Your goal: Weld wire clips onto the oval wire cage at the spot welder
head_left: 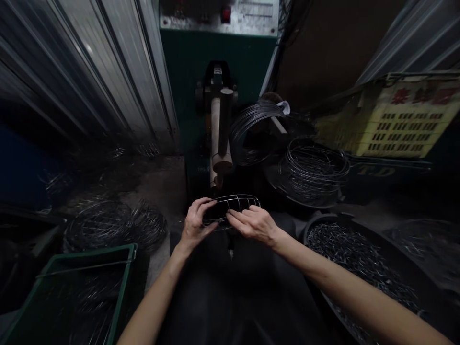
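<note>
Between my hands is a small round wire frame [237,197], made of thin metal hoops joined by short cross wires. My left hand [196,220] grips its left side, thumb below and fingers above. My right hand [253,221] has its fingers closed at the right side, with the index finger and thumb at a cross wire. Whether a separate small wire piece is in the right fingers is too dark to make out. Just beyond the frame, the green spot welding machine [179,96] holds out its electrode arms [221,129] toward me.
Wire hoops [314,167] fill a dark round tray at the right. Below it, a black basin [312,220] holds many short metal pieces. A yellow crate [402,124] stands far right. A green crate [131,258] and wire coils [104,223] lie at the left.
</note>
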The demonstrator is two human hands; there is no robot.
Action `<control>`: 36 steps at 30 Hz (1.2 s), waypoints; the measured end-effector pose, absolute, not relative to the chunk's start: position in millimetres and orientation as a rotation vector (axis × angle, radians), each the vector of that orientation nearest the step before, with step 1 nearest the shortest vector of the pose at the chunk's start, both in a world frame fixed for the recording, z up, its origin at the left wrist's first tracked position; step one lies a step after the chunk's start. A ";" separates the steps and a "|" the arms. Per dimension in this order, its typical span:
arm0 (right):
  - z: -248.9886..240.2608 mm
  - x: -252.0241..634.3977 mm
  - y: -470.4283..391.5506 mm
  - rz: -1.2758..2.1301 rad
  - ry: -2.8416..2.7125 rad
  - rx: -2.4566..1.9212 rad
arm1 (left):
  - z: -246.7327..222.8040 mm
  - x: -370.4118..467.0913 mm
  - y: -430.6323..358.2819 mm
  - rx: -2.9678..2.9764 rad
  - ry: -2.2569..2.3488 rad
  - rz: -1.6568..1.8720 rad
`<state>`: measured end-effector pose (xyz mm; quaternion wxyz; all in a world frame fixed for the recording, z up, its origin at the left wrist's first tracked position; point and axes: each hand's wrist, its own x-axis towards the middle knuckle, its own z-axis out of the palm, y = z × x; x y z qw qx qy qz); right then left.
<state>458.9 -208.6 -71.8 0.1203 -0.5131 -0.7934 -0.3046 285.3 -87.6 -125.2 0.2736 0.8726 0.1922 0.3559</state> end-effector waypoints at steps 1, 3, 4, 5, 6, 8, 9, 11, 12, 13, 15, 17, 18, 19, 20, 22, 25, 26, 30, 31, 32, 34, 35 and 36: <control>-72.3 459.4 -207.5 -0.904 -2.314 -1.496 | -125.3 286.2 -87.1 2.348 0.530 0.967; -73.1 460.5 -205.2 -0.918 -2.311 -1.499 | -125.4 287.9 -85.9 2.351 0.543 0.984; -73.5 461.1 -204.1 -0.921 -2.311 -1.501 | -125.5 288.5 -85.3 2.353 0.541 0.993; -73.9 461.7 -203.1 -0.925 -2.311 -1.499 | -125.7 288.9 -84.6 2.355 0.535 0.998; -74.5 462.4 -202.1 -0.933 -2.308 -1.490 | -126.1 289.1 -84.0 2.354 0.530 1.005; -76.4 464.1 -200.3 -0.962 -2.302 -1.450 | -127.1 289.3 -82.8 2.347 0.529 1.012; -77.6 465.1 -199.3 -0.981 -2.299 -1.422 | -127.8 289.2 -82.3 2.342 0.532 1.017; -80.4 466.9 -196.9 -1.013 -2.295 -1.379 | -129.3 289.3 -81.0 2.338 0.537 1.027; -81.6 467.8 -195.5 -1.020 -2.293 -1.368 | -130.1 289.5 -80.2 2.337 0.537 1.035; -82.7 468.5 -194.0 -1.020 -2.293 -1.367 | -130.8 289.7 -79.2 2.337 0.536 1.044; -84.2 469.5 -190.9 -1.008 -2.293 -1.374 | -132.0 290.3 -76.7 2.342 0.536 1.064; -84.9 470.0 -188.3 -0.999 -2.298 -1.375 | -132.6 290.6 -74.0 2.352 0.542 1.076; -85.2 470.1 -187.3 -0.998 -2.302 -1.373 | -132.7 290.5 -73.0 2.359 0.545 1.078; -85.4 470.1 -186.8 -0.998 -2.306 -1.371 | -132.7 290.3 -72.3 2.366 0.544 1.078; -85.6 470.0 -186.6 -0.998 -2.307 -1.370 | -132.6 289.9 -71.9 2.372 0.543 1.079; -85.9 469.7 -187.0 -0.998 -2.304 -1.371 | -132.4 288.6 -72.3 2.375 0.538 1.086; -86.1 468.8 -187.5 -1.010 -2.300 -1.363 | -132.2 286.9 -73.3 2.366 0.539 1.103; -86.3 468.6 -187.2 -1.014 -2.301 -1.359 | -132.3 286.8 -73.2 2.362 0.541 1.108; -87.9 469.2 -183.3 -1.011 -2.309 -1.381 | -132.7 288.5 -69.1 2.346 0.549 1.106; -88.3 469.7 -182.1 -1.013 -2.311 -1.392 | -132.7 289.4 -67.4 2.345 0.554 1.100; -88.5 470.1 -180.9 -1.020 -2.312 -1.400 | -132.7 290.3 -65.6 2.345 0.558 1.092; -88.3 471.1 -178.8 -1.025 -2.321 -1.414 | -132.8 292.0 -62.3 2.345 0.569 1.079; -87.8 471.4 -178.0 -1.021 -2.330 -1.421 | -132.9 292.7 -60.9 2.345 0.571 1.072; -87.3 471.7 -177.3 -1.013 -2.341 -1.429 | -133.1 293.3 -59.6 2.345 0.570 1.069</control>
